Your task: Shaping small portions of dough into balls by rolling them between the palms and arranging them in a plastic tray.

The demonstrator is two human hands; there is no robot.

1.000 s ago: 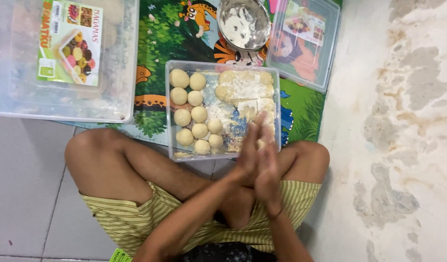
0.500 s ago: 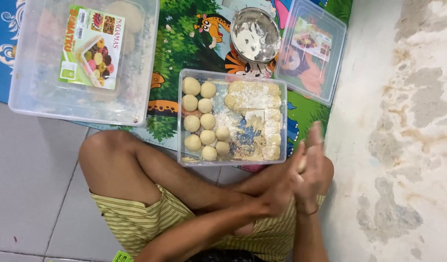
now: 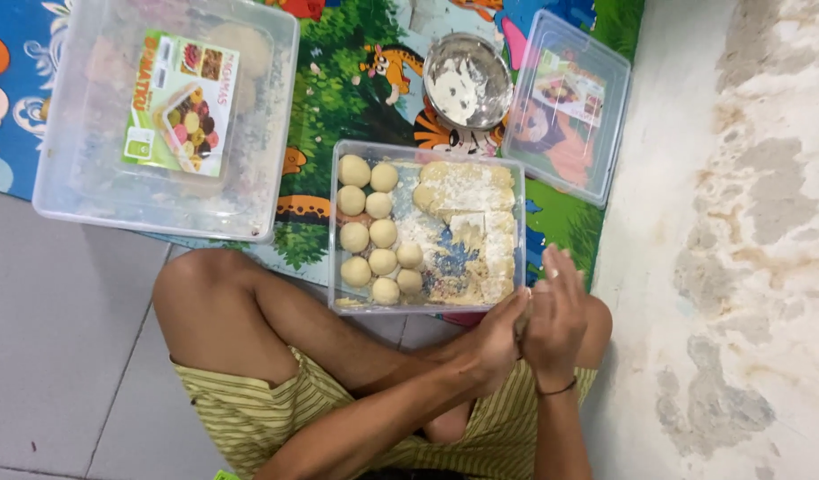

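Note:
My left hand and my right hand are pressed palm to palm just off the near right corner of a clear plastic tray. A small pale piece of dough barely shows between the palms. In the tray's left half lie several round dough balls in two rows. Its right half holds a floured slab of dough. My right wrist wears a dark band. I sit cross-legged, and my knees flank the tray's near side.
A metal bowl with flour stands beyond the tray on a colourful animal-print mat. A clear lid lies to its right. A large clear tub with a paper label sits at the far left. A rough pale wall runs along the right.
My joined hands have moved from over the tray's near right corner to just beside it, the palms sliding against each other. The view has shifted, so the tray sits lower in the picture.

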